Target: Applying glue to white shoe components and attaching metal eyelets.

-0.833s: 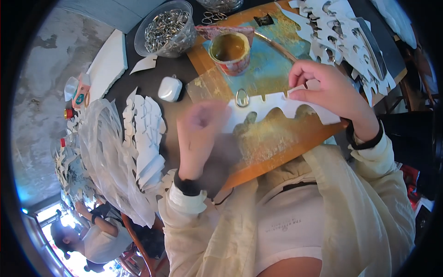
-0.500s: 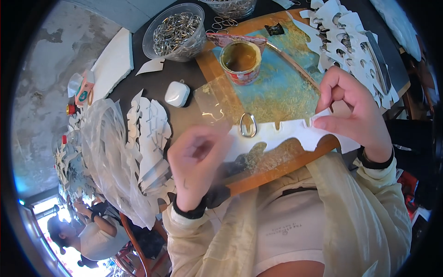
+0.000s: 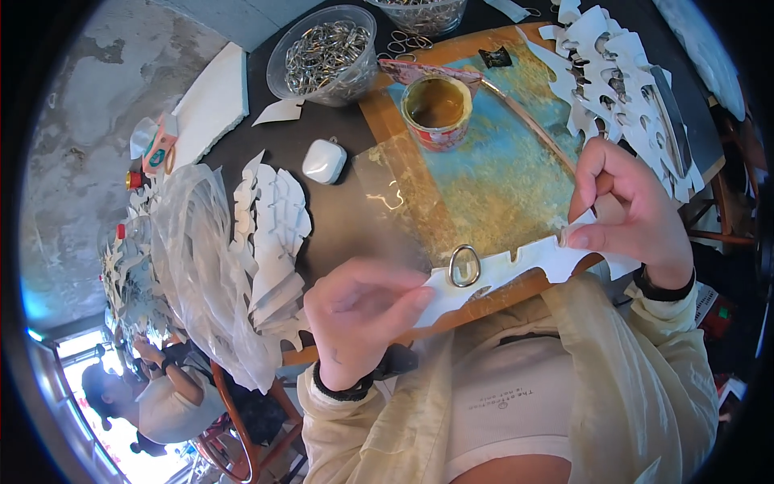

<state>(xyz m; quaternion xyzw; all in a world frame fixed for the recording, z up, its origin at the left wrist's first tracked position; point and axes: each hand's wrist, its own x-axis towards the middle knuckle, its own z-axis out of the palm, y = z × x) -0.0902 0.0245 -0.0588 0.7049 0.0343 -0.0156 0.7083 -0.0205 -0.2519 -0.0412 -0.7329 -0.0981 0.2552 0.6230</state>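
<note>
Cluttered dark worktable with a paint-stained board; left hand pinches the near end of a white scalloped cutout strip, right hand grips its far end, strip held low across the board's front edge. One metal ring sits on the strip, probably glued though the blur hides the joint, so this piece looks partly done. Tub of rings is full, open glue tin stands behind; cutouts are stacked left and right, which stack is finished I can't tell.
</note>
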